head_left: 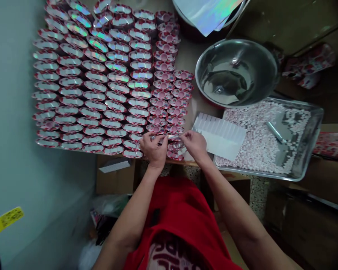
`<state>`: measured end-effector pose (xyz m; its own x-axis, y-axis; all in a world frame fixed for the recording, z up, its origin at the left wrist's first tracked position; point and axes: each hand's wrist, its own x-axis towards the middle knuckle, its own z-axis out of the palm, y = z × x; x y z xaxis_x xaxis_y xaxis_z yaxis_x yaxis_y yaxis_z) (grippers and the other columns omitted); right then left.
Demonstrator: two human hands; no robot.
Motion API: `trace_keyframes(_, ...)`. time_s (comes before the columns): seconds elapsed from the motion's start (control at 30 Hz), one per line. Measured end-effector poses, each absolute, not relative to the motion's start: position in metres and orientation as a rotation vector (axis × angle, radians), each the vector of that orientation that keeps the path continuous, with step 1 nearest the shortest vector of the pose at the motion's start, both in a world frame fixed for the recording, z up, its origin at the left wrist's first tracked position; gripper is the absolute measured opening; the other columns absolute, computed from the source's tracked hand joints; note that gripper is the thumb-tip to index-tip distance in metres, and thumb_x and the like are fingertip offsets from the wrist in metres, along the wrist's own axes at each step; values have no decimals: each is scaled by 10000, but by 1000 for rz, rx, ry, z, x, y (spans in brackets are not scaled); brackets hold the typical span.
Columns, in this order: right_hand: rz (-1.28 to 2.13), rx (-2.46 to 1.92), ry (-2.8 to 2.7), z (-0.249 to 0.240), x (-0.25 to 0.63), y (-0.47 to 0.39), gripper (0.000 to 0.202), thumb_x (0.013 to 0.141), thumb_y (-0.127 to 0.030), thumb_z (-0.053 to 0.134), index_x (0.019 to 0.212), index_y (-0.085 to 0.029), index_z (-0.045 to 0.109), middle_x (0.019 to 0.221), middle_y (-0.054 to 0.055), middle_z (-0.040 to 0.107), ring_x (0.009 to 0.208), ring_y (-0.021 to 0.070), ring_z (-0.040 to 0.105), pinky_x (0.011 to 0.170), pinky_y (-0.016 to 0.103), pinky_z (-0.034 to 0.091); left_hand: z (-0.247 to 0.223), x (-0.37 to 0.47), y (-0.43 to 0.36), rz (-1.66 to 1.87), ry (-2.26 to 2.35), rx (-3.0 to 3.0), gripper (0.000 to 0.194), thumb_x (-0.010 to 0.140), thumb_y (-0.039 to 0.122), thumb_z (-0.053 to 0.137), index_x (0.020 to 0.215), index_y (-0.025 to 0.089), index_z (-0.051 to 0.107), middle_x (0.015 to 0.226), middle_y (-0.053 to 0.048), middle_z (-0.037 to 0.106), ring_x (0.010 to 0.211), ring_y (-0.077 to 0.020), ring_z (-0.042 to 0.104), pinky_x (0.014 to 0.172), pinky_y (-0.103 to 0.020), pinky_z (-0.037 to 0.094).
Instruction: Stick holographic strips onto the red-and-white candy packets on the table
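Near the table's front edge, my left hand (154, 149) and my right hand (195, 144) pinch either end of a small pale sticker strip (173, 138). The strip lies over the top of one oval red-and-white pack, touching it or just above; I cannot tell which. Many similar packs (95, 77) stand in close rows to the left, most topped with a white or shiny strip. Those in the right columns (163, 85) show a round pink centre instead. Right of my right hand lies a sheet of white strips (221, 135), partly over a metal tray.
The metal tray (308, 165) holds small pale pink pieces (250, 138) and a metal scoop-like piece (276, 132). Behind it stands a steel bowl (260, 71) with scraps inside. Shiny sheets (208, 13) rest on another bowl. Cardboard boxes (115, 178) sit below the table; a wall (11, 112) is at left.
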<state>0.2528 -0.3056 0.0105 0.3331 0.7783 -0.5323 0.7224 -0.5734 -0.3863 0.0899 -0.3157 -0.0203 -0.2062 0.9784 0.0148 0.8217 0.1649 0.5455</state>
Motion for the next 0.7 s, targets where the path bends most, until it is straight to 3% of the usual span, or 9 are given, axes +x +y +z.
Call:
trace_keyframes(0.6,1108,-2626,-1417,10,248,-296,200,895,-423,686,834,-249,766,810,33,756,827,246,689,694,311,396,-26,89,-310,591,2069,1690,139,867,397,785,896,262,770,1207,-108,614,1155,-320,533,1037,-472,398)
trace_keyframes(0.7,993,-2716,-1413,9,247,-294,266,873,-491,727,943,-235,725,865,50,752,850,263,684,716,318,408,-24,91,-306,577,2128,1616,352,799,410,846,1055,226,690,1218,-130,599,1195,-339,524,1079,-497,392)
